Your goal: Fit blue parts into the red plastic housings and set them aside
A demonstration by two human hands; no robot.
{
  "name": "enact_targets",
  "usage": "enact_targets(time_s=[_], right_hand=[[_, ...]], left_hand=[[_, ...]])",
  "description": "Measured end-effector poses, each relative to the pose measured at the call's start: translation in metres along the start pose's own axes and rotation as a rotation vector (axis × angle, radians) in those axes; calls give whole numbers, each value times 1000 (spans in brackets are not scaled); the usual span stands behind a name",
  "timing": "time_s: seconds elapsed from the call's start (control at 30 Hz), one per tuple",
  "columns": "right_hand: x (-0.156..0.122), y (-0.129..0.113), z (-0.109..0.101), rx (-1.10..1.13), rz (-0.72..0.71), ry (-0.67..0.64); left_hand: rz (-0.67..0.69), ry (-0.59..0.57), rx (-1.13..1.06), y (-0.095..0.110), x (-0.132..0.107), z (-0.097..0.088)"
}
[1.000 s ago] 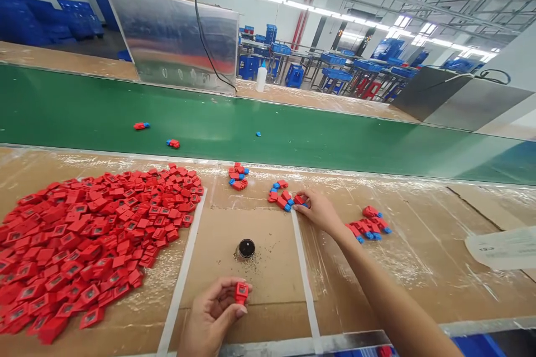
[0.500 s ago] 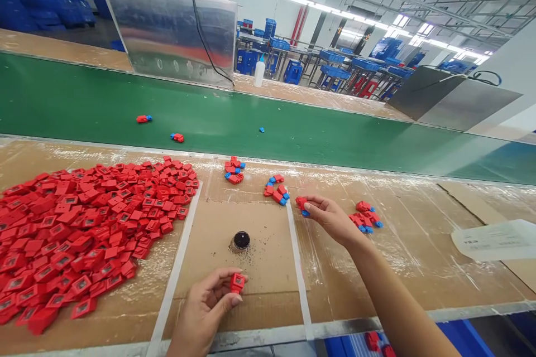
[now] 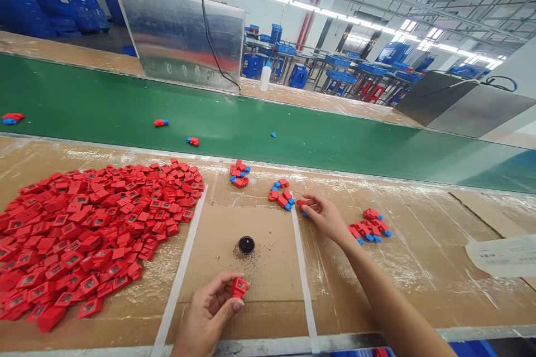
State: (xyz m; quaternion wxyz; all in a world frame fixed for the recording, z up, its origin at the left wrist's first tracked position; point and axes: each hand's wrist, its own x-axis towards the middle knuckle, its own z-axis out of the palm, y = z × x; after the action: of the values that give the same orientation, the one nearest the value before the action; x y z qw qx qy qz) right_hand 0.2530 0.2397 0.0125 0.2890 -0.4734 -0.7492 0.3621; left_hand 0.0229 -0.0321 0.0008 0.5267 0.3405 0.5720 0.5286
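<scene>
Green belt (image 3: 355, 148): It is running across behind the brown worktop (image 3: 368, 290).
Metal panel (image 3: 184, 33): It is standing past the belt and hiding part of the room.
Red heap (image 3: 100, 223): Lots of red blocks are lying on the left side.
Cardboard sheet (image 3: 276, 268): It is lying flat between two white strips (image 3: 303, 273).
Left hand (image 3: 207, 312): It is pinching a red block (image 3: 239, 286) near the cardboard's close edge.
Right hand (image 3: 326, 218): It is pinching a red-and-blue piece (image 3: 301, 204), just beside the middle group (image 3: 286, 195).
Other groups: One (image 3: 368, 228) is lying past the right wrist, another (image 3: 238, 173) near the belt.
Dark cup (image 3: 247, 245): It is standing just beyond the left hand.
Belt pieces (image 3: 193, 141): Compared with a second ago, they are sitting farther right, and another piece (image 3: 13, 117) is showing far left.
</scene>
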Motion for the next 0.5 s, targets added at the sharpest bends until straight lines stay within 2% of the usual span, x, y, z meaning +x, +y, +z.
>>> enact_targets(time_s=[0.3,0.43,0.5], right_hand=[[-12,0,-1,153,-6,-41],[-37,-29,-3,199,-15,-119],[-54,-52,-1,152,-86,-159]], left_hand=[[-14,-4,12,4,0,1],[-18,-12,2,6,-2,3],[-18,-16,-16,8,-2,4]])
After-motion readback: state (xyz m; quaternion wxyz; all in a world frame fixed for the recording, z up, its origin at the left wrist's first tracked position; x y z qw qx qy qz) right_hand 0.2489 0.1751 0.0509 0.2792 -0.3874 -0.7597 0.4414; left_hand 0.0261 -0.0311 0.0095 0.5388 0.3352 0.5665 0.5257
